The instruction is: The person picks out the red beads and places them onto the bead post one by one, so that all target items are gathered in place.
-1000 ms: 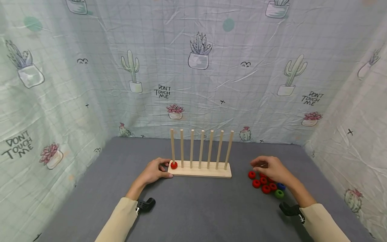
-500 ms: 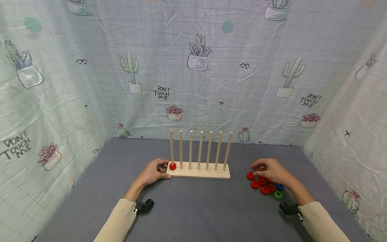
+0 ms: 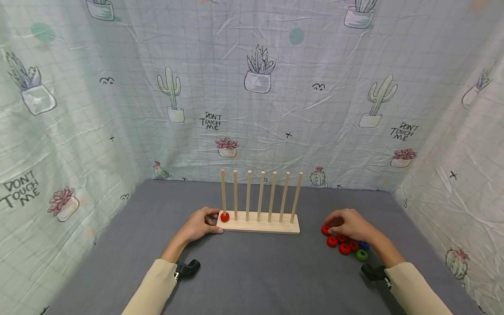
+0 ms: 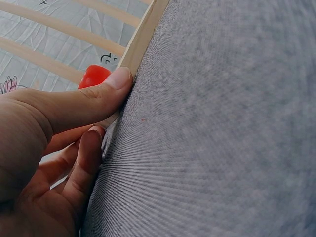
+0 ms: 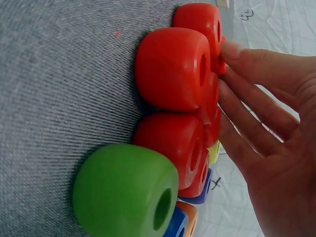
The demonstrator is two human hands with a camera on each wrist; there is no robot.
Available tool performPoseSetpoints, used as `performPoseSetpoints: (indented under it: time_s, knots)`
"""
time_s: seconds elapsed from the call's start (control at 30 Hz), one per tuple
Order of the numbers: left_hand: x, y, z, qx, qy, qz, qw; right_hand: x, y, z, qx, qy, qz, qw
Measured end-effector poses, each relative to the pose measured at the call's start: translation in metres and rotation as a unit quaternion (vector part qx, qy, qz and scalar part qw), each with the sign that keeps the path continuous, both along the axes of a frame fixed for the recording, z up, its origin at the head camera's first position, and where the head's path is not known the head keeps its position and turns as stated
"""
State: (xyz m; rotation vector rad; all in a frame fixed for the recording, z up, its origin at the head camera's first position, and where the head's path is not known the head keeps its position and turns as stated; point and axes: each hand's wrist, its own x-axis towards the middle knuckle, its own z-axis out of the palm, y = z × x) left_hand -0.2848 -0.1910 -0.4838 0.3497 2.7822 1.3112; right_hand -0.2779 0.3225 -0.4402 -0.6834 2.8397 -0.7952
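Behind pegs, "DON'T TOUCH ME"

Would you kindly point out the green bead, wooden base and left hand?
Green bead (image 5: 118, 187), right wrist view, on its rounded side.
Wooden base (image 3: 257, 225), head view, on its top.
Left hand (image 3: 197, 225), head view, on its back.

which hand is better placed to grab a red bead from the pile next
Probably the right hand: it is right at the pile's red beads, while the left hand grips the far end of the rack.
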Motion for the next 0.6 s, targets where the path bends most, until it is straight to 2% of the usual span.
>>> performPoseSetpoints:
  time_s: [0.4, 0.6]
  knots:
    - [-0.0013, 0.0006, 0.0006, 0.0, -0.001, -0.001, 1.0, 0.0002, 0.0005, -0.0058, 0.006, 0.005, 0.008, 0.9999]
    - [-0.0025, -0.0001, -0.0012, 0.004, -0.002, 0.001, 1.0, 0.0015, 0.0008, -0.0042, 0.0, 0.013, 0.0, 0.9999]
